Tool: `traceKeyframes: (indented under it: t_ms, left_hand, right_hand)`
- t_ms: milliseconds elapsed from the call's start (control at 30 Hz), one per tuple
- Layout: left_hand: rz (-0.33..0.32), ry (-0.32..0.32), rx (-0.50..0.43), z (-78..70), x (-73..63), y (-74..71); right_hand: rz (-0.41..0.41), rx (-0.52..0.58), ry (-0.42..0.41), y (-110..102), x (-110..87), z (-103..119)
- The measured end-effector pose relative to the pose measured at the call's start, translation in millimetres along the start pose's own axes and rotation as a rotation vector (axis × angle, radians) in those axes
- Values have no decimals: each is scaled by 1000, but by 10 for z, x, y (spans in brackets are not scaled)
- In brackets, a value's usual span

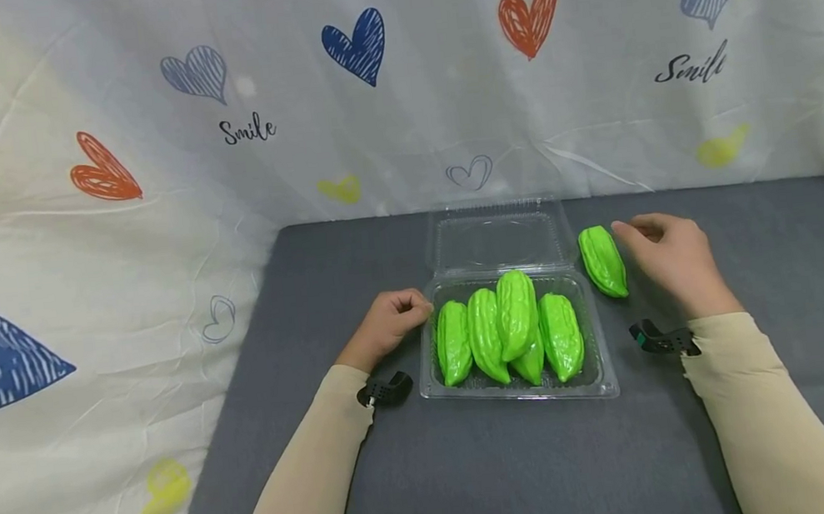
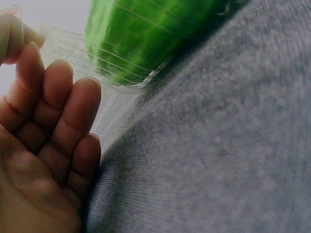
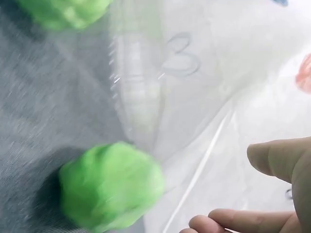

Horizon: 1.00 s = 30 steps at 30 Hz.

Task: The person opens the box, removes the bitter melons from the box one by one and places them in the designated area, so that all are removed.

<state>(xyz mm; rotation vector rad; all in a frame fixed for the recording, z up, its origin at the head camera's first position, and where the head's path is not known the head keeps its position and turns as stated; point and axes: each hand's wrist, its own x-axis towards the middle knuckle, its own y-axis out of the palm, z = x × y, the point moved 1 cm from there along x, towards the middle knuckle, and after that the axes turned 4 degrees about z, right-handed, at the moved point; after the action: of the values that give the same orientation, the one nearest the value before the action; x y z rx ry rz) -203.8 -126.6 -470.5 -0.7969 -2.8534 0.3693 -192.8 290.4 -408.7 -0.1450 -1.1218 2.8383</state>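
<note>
A clear plastic clamshell box (image 1: 520, 396) lies with its lid (image 1: 501, 239) folded back, away from me. Several bright green, ridged bitter melons (image 1: 454, 343) are in its base, one resting on top of the others. My left hand (image 1: 391, 324) holds the box's left rim near the hinge; in the left wrist view its fingers (image 2: 58, 90) curl beside the plastic wall. Another bitter melon (image 1: 603, 262) lies on the table, right of the box. Just right of it, my right hand (image 1: 671, 255) hovers with thumb and fingers apart, holding nothing.
A dark grey cloth (image 1: 540, 470) covers the table. Behind it and along the left hangs a white curtain (image 1: 443, 120) printed with hearts and lettering. Each wrist wears a black camera strap (image 1: 388, 389).
</note>
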Motion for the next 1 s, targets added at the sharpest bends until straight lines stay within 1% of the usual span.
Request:
traceKeyframes:
  t_ms: [167, 300, 667, 800, 1000]
  left_hand:
    - [4, 11, -7, 7, -2, -13]
    - [-1, 1, -18, 10, -3, -9]
    - [-7, -5, -20, -10, 1, 7]
    - [-2, -3, -12, -9, -3, 2]
    - [-4, -1, -5, -12, 2, 2]
  right_hand:
    - [10, -24, -47, -29, -84, 174]
    - [13, -30, -81, -28, -160, 287]
    - [47, -30, -144, 37, -364, 564]
    - [88, -35, -150, 89, -422, 655]
    - [170, -61, -159, 158, -466, 762]
